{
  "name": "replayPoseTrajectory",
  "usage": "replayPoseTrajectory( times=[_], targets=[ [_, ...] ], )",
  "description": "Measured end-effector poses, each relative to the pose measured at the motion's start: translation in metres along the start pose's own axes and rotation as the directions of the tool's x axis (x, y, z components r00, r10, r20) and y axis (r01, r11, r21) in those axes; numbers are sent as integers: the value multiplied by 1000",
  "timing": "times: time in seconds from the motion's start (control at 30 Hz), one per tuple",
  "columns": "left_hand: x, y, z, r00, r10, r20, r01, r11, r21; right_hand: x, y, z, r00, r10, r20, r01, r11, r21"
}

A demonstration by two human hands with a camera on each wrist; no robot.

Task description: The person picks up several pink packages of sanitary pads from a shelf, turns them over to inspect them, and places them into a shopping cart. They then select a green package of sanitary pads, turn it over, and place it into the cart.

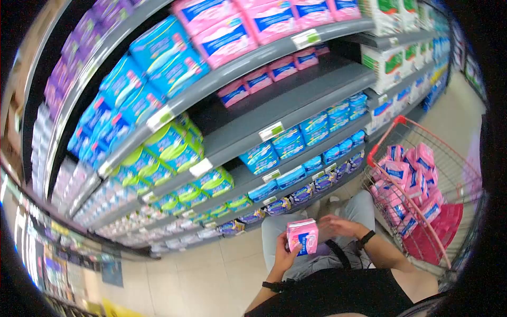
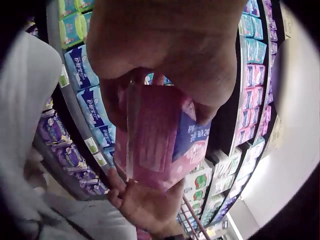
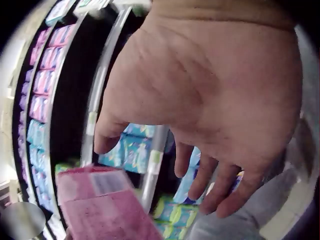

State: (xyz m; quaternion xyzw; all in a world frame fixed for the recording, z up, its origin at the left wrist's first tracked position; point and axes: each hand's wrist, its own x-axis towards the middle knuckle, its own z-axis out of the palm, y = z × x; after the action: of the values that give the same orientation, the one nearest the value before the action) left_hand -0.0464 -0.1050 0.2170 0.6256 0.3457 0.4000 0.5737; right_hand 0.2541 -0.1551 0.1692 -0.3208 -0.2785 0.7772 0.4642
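Observation:
My left hand [image 1: 285, 258] grips a pink pack of sanitary pads [image 1: 303, 236] above my lap, thumb over its front face. In the left wrist view the pink pack [image 2: 162, 135] sits between thumb and fingers, a dark blue label on one side. My right hand [image 1: 340, 226] is just to the right of the pack, holding nothing. In the right wrist view the palm of the right hand [image 3: 200, 95] faces the camera with fingers spread, and the pack [image 3: 107, 205] shows below it.
A shopping cart [image 1: 402, 120] at my right holds a heap of pink packs [image 1: 414, 179] and a dark red cloth-like item [image 1: 441, 232]. Shelves [image 1: 296, 113] of blue, green, pink and purple packs rise in front. Tiled floor [image 1: 200, 269] lies to the left.

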Motion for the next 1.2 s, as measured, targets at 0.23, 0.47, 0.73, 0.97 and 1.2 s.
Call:
replayPoseTrajectory(
  times=[0.23, 0.47, 0.73, 0.97, 1.2],
  targets=[
    [21, 24, 11, 984, -178, 6, 177, 983, 46, 43, 45, 26, 971, -163, 177, 200, 956, -215],
    [24, 44, 24, 949, -236, 207, 157, 928, 338, -8, 60, 38, 960, -240, -145, 241, 971, -12],
    [-11, 9, 41, 959, -150, 241, 113, 981, 159, -33, 43, 68, 915, -278, -293, 197, 940, -279],
    [-36, 7, 26, 962, -235, 136, 229, 972, 59, -24, 34, 95, 924, -364, -121, 278, 852, -443],
    [-40, 31, 8, 961, -261, 93, 260, 965, 24, -21, 37, 96, 957, -277, -82, 227, 896, -381]
  ],
)
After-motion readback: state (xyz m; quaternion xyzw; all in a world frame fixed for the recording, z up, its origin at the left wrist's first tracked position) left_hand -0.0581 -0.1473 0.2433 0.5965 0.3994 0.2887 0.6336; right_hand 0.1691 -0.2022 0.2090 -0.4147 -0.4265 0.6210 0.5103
